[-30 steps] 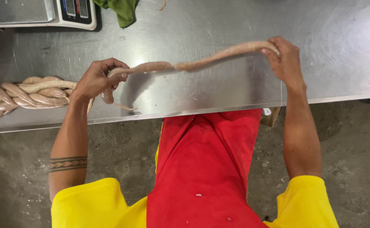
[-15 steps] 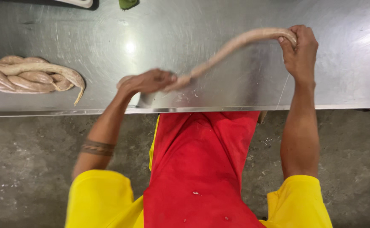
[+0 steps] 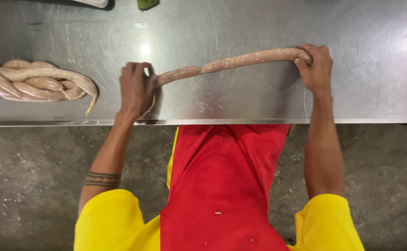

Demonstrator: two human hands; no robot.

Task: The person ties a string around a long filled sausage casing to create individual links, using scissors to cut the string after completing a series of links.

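A long raw sausage (image 3: pixel 233 62) in a pale casing lies stretched across the steel table (image 3: pixel 240 28). My left hand (image 3: pixel 136 88) pinches its left end, close to the table's front edge. My right hand (image 3: pixel 315 67) grips the right end, a little farther back on the table. The sausage narrows at a pinch point about a third of the way from my left hand. A thin string of casing hangs under my left hand.
A braided pile of finished sausage links (image 3: pixel 36 81) lies at the table's left. A green cloth (image 3: pixel 146 3) and the corner of a white scale (image 3: pixel 94 3) show at the far edge. Concrete floor (image 3: pixel 36 176) lies below the table edge.
The sausage, held up off the table at a slant half a second ago, now lies flat on it. My left hand moved back from the table edge; my right hand came down.
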